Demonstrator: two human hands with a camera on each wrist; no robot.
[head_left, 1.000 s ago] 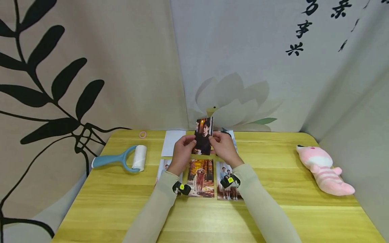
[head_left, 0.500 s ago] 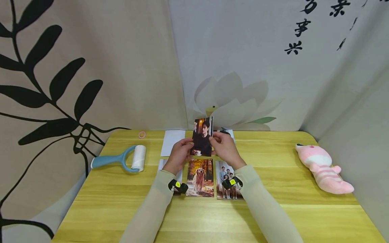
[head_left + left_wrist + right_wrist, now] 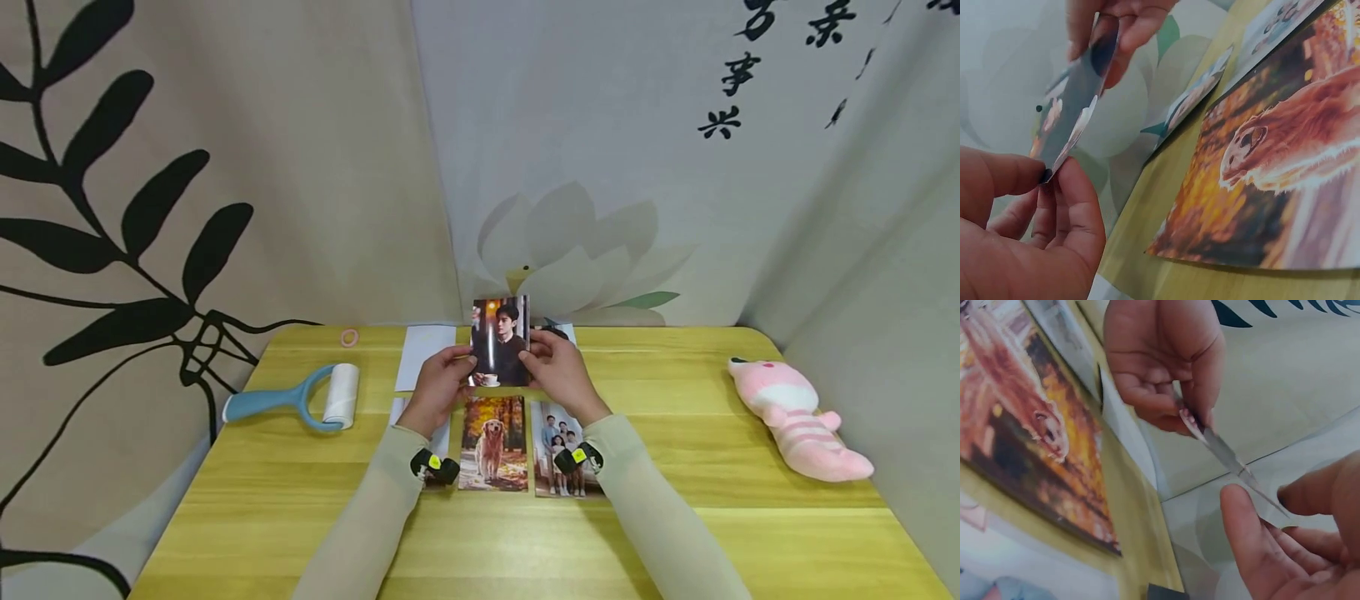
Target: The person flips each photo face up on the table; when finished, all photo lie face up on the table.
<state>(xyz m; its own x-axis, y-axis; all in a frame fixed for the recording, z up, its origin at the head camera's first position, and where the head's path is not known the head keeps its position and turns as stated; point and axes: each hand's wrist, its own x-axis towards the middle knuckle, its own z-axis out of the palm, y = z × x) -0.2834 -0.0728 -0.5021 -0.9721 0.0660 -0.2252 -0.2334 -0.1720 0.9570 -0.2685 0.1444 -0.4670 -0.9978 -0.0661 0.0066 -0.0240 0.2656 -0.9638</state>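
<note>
Both hands hold up a photo print (image 3: 498, 342) above the back of the table; it shows a person in dark clothes with a white cup. My left hand (image 3: 437, 385) pinches its left edge between thumb and fingers. On the opposite edge, my right hand (image 3: 564, 373) has its thumb in front and fingers behind. A thin pale edge shows behind the print at its right side. Below lie a golden retriever photo (image 3: 492, 442) and a family group photo (image 3: 551, 442), the latter partly under the right wrist. Another photo (image 3: 397, 410) is mostly hidden by the left hand and wrist.
A white card (image 3: 422, 358) lies at the back, and a further photo shows behind the right hand. At left are a blue-handled lint roller (image 3: 288, 402) and a pink ring (image 3: 349, 337). A pink plush toy (image 3: 798, 421) lies at right. Curtains stand behind the table.
The held print has turned to face the head camera more squarely and looks wider, its cup now in fuller view. Both hands stay at its edges; the left wrist has shifted slightly left.
</note>
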